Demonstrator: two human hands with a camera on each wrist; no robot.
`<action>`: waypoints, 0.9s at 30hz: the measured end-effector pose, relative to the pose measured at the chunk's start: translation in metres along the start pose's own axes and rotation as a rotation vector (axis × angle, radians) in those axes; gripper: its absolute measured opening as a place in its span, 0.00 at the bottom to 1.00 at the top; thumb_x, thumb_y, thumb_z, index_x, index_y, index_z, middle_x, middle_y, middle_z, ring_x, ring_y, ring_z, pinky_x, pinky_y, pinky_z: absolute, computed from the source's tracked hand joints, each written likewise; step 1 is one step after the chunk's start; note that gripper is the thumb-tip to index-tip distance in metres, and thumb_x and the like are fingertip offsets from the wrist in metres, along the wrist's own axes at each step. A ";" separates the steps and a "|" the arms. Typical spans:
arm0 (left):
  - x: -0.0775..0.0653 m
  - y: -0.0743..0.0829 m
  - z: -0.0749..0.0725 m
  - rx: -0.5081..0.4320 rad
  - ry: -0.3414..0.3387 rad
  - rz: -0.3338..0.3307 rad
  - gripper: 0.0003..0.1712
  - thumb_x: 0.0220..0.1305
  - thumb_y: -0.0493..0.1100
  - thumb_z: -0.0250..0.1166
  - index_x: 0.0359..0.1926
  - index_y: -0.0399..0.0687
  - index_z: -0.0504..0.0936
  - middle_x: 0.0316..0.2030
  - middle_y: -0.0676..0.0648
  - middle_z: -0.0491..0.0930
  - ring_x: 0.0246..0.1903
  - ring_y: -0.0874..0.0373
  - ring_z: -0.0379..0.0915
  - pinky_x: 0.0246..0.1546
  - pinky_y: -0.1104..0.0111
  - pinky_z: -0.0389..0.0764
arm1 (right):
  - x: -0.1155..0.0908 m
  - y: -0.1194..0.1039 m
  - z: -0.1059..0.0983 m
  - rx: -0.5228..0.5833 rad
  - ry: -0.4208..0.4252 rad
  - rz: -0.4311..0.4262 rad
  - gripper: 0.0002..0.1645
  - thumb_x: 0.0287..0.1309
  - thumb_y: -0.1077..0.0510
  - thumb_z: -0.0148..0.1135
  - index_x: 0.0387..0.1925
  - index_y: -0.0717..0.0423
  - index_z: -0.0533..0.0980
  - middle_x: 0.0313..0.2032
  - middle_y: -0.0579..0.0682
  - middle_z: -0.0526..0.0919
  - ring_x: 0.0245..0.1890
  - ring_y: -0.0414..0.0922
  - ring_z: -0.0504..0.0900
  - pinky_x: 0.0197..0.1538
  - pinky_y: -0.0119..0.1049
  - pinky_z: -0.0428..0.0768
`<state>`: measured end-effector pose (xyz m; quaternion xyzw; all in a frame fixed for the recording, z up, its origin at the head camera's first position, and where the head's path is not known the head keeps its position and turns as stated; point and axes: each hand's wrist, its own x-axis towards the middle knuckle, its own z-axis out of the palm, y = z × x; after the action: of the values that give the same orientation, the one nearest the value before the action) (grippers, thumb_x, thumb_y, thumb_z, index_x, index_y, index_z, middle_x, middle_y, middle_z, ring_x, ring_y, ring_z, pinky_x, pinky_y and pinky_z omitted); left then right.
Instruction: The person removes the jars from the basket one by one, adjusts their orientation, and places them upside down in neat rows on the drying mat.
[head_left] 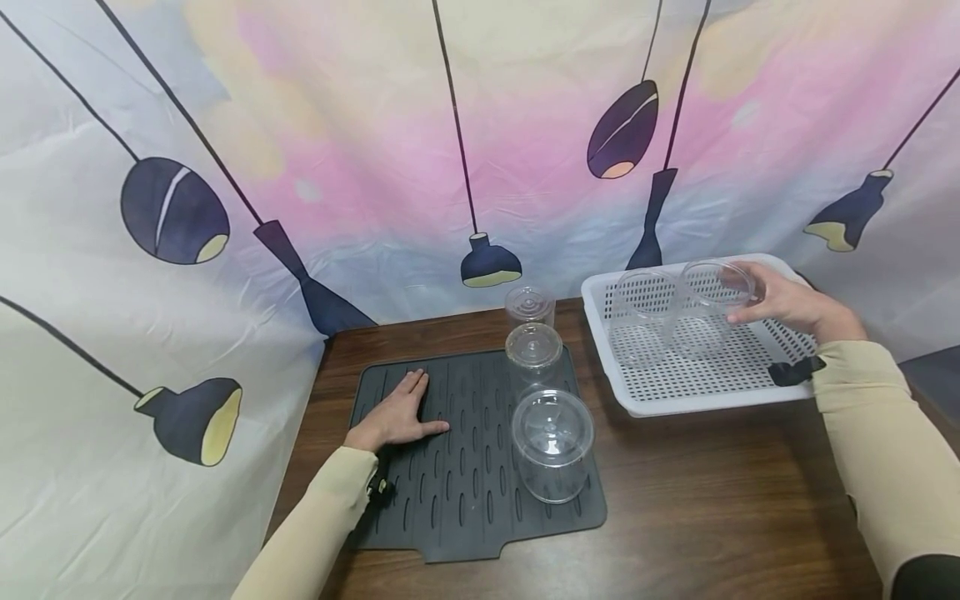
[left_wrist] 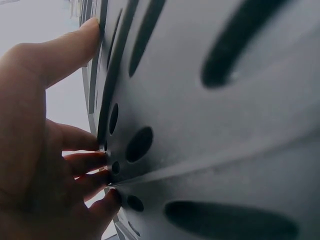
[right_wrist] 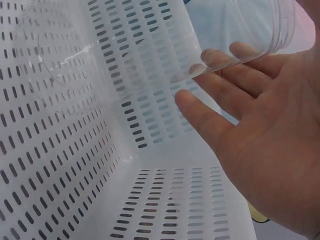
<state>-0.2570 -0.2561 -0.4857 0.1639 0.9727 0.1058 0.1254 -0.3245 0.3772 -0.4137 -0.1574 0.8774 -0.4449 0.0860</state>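
My left hand [head_left: 396,415] rests on the dark grey drying mat [head_left: 468,475], thumb spread from the fingers. The left wrist view shows its fingertips [left_wrist: 104,161] touching the slotted surface. At the right, my right hand [head_left: 787,302] holds a clear plastic jar [head_left: 705,321] near its rim, in the white perforated basket [head_left: 633,407]. Fingers curl along the jar's side in the right wrist view. A second clear jar [head_left: 639,329] stands beside it, to the left. Whether the held jar touches the basket floor, I cannot tell.
Along the mat's right side stand a large clear jar [head_left: 553,446], a smaller one [head_left: 533,348] behind it and another [head_left: 529,307] at the back. The brown wooden table [head_left: 675,508] meets a printed cloth backdrop [head_left: 375,167] at the back and left.
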 end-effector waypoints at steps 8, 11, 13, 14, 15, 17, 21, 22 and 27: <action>0.000 -0.001 0.000 0.011 -0.003 -0.002 0.62 0.57 0.72 0.61 0.76 0.36 0.48 0.76 0.36 0.44 0.76 0.41 0.39 0.70 0.46 0.55 | 0.003 0.001 0.003 -0.019 -0.008 0.003 0.57 0.52 0.67 0.70 0.74 0.64 0.44 0.71 0.70 0.53 0.69 0.68 0.53 0.64 0.54 0.68; 0.000 -0.001 0.000 0.012 -0.001 0.000 0.62 0.57 0.73 0.61 0.76 0.36 0.48 0.76 0.35 0.44 0.75 0.40 0.39 0.70 0.46 0.56 | 0.004 0.000 0.004 -0.040 0.000 0.012 0.57 0.51 0.66 0.71 0.74 0.64 0.45 0.71 0.69 0.54 0.69 0.66 0.55 0.61 0.44 0.70; 0.000 0.000 -0.001 0.011 0.002 0.003 0.62 0.57 0.73 0.61 0.76 0.35 0.49 0.76 0.35 0.44 0.75 0.39 0.40 0.70 0.46 0.56 | 0.005 -0.001 0.004 -0.038 0.000 0.016 0.57 0.52 0.65 0.71 0.74 0.64 0.45 0.71 0.69 0.55 0.69 0.67 0.55 0.64 0.50 0.68; 0.000 0.000 -0.001 0.010 0.003 0.003 0.62 0.57 0.73 0.61 0.76 0.35 0.49 0.76 0.35 0.44 0.75 0.39 0.40 0.70 0.46 0.56 | 0.005 -0.001 0.005 -0.033 0.001 0.017 0.57 0.52 0.65 0.71 0.74 0.64 0.45 0.71 0.69 0.55 0.69 0.67 0.55 0.65 0.57 0.65; 0.000 0.000 -0.001 0.011 0.001 0.000 0.62 0.57 0.72 0.61 0.76 0.36 0.48 0.76 0.35 0.44 0.75 0.40 0.39 0.70 0.46 0.56 | 0.005 -0.001 0.005 -0.029 0.002 0.019 0.56 0.52 0.65 0.71 0.74 0.64 0.45 0.71 0.69 0.55 0.69 0.68 0.55 0.64 0.64 0.62; 0.000 0.000 -0.001 0.014 -0.003 -0.004 0.62 0.57 0.72 0.61 0.76 0.36 0.48 0.76 0.36 0.44 0.75 0.40 0.39 0.70 0.47 0.56 | 0.005 -0.001 0.005 -0.024 0.005 0.023 0.56 0.53 0.65 0.70 0.74 0.64 0.46 0.70 0.69 0.56 0.68 0.68 0.55 0.62 0.71 0.58; 0.000 -0.001 0.000 0.011 -0.005 -0.004 0.62 0.58 0.72 0.61 0.76 0.36 0.48 0.76 0.36 0.43 0.76 0.41 0.38 0.71 0.47 0.55 | 0.006 0.000 0.005 -0.039 0.015 0.021 0.53 0.54 0.65 0.70 0.73 0.64 0.48 0.69 0.68 0.58 0.67 0.66 0.57 0.62 0.70 0.59; 0.000 -0.001 0.001 0.009 -0.005 -0.003 0.61 0.58 0.72 0.61 0.76 0.36 0.48 0.76 0.36 0.43 0.76 0.41 0.38 0.71 0.47 0.55 | 0.006 0.001 0.005 -0.040 0.017 0.021 0.52 0.54 0.65 0.70 0.72 0.64 0.49 0.69 0.68 0.58 0.67 0.66 0.58 0.62 0.70 0.60; 0.000 -0.002 0.002 0.002 0.002 0.001 0.61 0.58 0.71 0.61 0.76 0.36 0.48 0.76 0.36 0.44 0.75 0.40 0.39 0.70 0.47 0.56 | 0.006 0.002 0.005 -0.041 0.034 0.024 0.49 0.54 0.64 0.70 0.71 0.64 0.52 0.68 0.67 0.60 0.66 0.65 0.59 0.61 0.69 0.60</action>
<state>-0.2566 -0.2572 -0.4882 0.1645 0.9728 0.1052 0.1244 -0.3294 0.3725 -0.4187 -0.1411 0.8894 -0.4286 0.0730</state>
